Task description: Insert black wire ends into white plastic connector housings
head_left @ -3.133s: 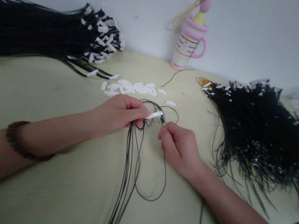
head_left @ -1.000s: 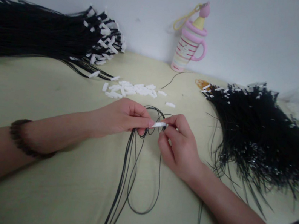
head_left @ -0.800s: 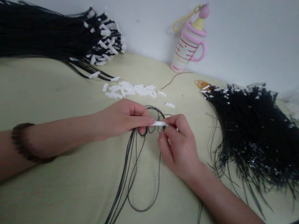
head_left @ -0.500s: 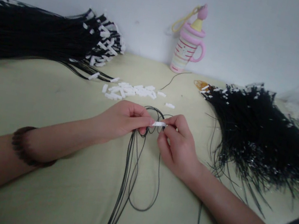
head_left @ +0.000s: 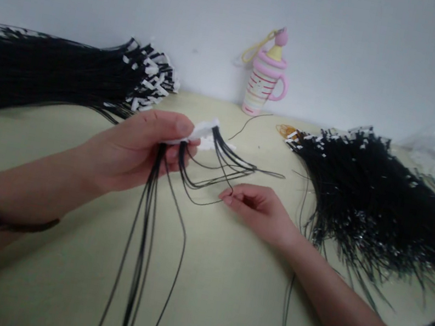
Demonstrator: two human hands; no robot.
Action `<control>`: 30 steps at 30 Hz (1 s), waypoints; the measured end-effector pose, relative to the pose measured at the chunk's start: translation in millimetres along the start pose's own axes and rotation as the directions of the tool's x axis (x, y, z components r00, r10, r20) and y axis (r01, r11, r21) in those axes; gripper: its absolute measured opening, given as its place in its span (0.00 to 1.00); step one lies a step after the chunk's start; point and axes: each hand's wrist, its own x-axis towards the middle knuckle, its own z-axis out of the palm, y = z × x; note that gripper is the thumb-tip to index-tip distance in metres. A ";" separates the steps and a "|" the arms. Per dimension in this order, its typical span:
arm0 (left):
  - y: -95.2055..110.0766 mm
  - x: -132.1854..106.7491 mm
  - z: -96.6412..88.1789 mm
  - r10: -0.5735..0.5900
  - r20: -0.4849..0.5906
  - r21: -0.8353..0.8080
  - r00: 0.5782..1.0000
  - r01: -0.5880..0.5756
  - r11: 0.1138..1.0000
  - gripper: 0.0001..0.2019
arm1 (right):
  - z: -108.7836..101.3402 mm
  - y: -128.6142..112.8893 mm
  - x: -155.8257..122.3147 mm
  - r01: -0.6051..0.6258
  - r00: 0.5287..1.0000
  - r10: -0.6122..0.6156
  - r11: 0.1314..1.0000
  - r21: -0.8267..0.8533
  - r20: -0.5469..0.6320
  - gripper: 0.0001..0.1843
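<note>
My left hand (head_left: 139,147) is raised above the table, its fingers closed on a small bunch of black cords (head_left: 143,239) with white clips (head_left: 198,131) at their tops. The cords hang down toward me and some loop out to the right. My right hand (head_left: 255,207) rests low on the cream table (head_left: 55,158), thumb and forefinger pinched on the end of one thin black cord (head_left: 205,186) from that bunch.
A big heap of black cords with white clips (head_left: 70,71) lies at the back left. Another black cord pile (head_left: 371,189) covers the right side. A pink striped cup (head_left: 262,81) stands by the wall. A clear plastic bag (head_left: 433,143) lies far right.
My left hand has lifted the bunch up and to the left. My right hand let go of the white clip, dropped lower and now pinches a single cord. The view tilted up.
</note>
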 end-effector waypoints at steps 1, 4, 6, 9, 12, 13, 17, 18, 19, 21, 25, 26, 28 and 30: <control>3.9 -2.9 -1.4 -0.004 0.069 0.029 0.998 0.001 1.000 0.06 | -1.9 1.0 1.4 -0.031 0.999 0.030 0.996 0.082 0.015 0.10; 5.9 -6.7 -5.6 -0.035 0.285 0.280 0.958 -0.048 0.959 0.06 | -9.7 3.0 5.0 -0.105 0.994 0.103 0.950 0.293 0.023 0.10; 0.6 -3.9 -7.7 -0.081 0.385 0.449 0.919 -0.109 0.887 0.06 | -16.3 3.9 7.6 -0.158 0.985 0.171 0.888 0.433 0.009 0.09; -12.3 3.7 -8.8 -0.133 0.439 0.600 0.889 -0.180 0.779 0.07 | -25.7 5.9 12.9 -0.245 0.951 0.310 0.769 0.590 -0.010 0.13; -25.2 7.1 -6.9 -0.178 0.460 0.670 0.870 -0.209 0.712 0.08 | -31.1 7.9 16.1 -0.235 0.923 0.366 0.776 0.585 -0.115 0.16; -28.7 6.7 -5.7 -0.190 0.470 0.676 0.862 -0.213 0.705 0.07 | -31.4 7.9 15.6 -0.189 0.922 0.328 0.844 0.502 -0.204 0.17; -36.5 2.2 -0.8 -0.196 0.489 0.659 0.850 -0.213 0.721 0.07 | -22.6 0.8 5.3 0.026 0.890 -0.153 0.958 -0.287 -0.430 0.09; -37.1 1.5 -0.1 -0.189 0.494 0.654 0.849 -0.220 0.724 0.07 | -18.6 -2.9 1.8 0.072 0.901 -0.243 0.901 -0.428 -0.360 0.07; -37.5 1.1 0.4 -0.179 0.499 0.652 0.848 -0.231 0.723 0.07 | -14.4 -6.7 -1.6 0.126 0.924 -0.287 0.853 -0.507 -0.254 0.05; -37.7 1.2 0.4 -0.159 0.509 0.651 0.846 -0.257 0.714 0.07 | -6.6 -13.6 -6.4 0.231 0.962 -0.272 0.808 -0.542 0.004 0.09; -37.6 1.3 -0.8 -0.141 0.554 0.644 0.820 -0.315 0.698 0.08 | 0.4 -16.7 -7.1 0.355 0.930 -0.250 0.806 -0.474 0.270 0.13; -37.6 1.1 -1.0 -0.145 0.565 0.642 0.812 -0.322 0.696 0.08 | 0.2 -15.2 -6.2 0.384 0.917 -0.277 0.808 -0.447 0.288 0.13; -37.6 0.9 -0.9 -0.161 0.580 0.641 0.798 -0.326 0.694 0.07 | -1.2 -11.1 -4.5 0.426 0.892 -0.303 0.810 -0.404 0.334 0.14; -37.6 1.4 -0.3 -0.165 0.586 0.633 0.793 -0.321 0.704 0.07 | -2.2 -6.5 -3.6 0.442 0.879 -0.307 0.812 -0.381 0.365 0.15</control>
